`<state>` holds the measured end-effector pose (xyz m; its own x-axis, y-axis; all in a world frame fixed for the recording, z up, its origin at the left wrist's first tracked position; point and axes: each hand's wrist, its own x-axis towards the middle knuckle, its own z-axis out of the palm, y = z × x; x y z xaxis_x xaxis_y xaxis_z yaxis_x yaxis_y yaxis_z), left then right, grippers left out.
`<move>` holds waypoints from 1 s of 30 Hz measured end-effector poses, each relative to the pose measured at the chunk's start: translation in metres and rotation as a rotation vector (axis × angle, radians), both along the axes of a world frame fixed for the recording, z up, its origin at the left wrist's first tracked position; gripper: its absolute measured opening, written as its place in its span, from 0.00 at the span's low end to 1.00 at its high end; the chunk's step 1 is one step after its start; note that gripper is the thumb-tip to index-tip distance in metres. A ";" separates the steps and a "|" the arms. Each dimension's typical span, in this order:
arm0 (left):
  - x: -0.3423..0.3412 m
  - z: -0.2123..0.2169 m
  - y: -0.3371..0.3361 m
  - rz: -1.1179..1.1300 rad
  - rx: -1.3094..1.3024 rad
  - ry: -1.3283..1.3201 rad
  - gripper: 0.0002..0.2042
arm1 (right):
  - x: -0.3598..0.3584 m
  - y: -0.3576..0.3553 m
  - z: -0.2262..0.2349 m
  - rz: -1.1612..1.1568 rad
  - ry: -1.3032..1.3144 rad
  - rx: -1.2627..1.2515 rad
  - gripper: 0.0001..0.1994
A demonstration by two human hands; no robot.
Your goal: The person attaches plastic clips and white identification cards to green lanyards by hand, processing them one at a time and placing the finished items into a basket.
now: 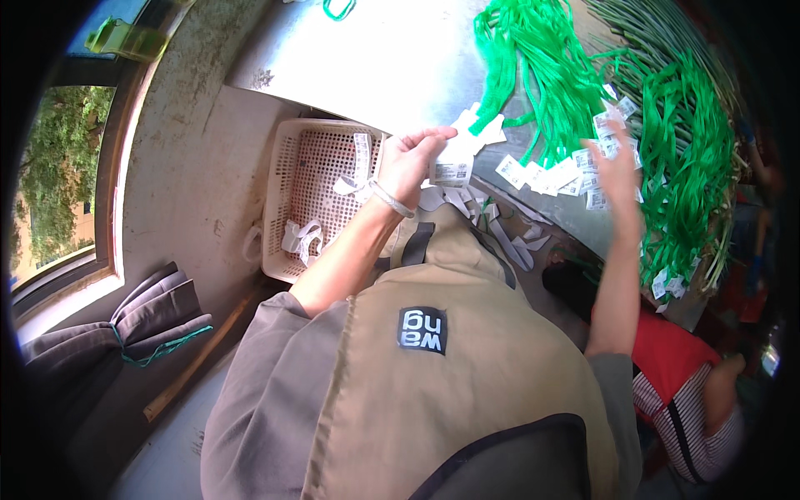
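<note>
My left hand (410, 169), a bracelet on its wrist, is closed in a pinch at the table's near edge. Its thumb and forefinger hold a printed white label (451, 173). More white labels (483, 132) lie just beyond it at the end of a green mesh strip. My right hand (618, 171) is over another cluster of white labels (567, 173) on the right; motion blurs its fingers, so I cannot tell whether it grips one. Long green mesh strips (533, 71) spread across the metal table (367, 62), several with labels at their near ends.
Left of my arm stands a perforated plastic basket (279, 196) with white backing strips inside. Loose white strips (521, 250) hang below the table edge. Green onions (667, 33) and more labelled green strips (679, 158) lie at right. A person in red (679, 350) is close by at lower right.
</note>
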<state>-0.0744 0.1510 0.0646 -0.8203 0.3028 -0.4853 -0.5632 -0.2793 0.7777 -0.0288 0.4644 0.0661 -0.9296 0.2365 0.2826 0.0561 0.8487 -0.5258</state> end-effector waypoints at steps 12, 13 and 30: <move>0.018 -0.011 0.017 0.044 0.000 -0.014 0.09 | 0.034 -0.151 0.005 0.234 -0.104 -0.716 0.06; 0.017 -0.014 0.015 0.051 -0.016 -0.027 0.09 | 0.034 -0.152 0.000 0.258 -0.047 -0.608 0.05; -0.015 -0.069 -0.034 0.109 -0.288 0.132 0.16 | -0.013 -0.137 -0.071 -0.181 -0.543 -1.430 0.12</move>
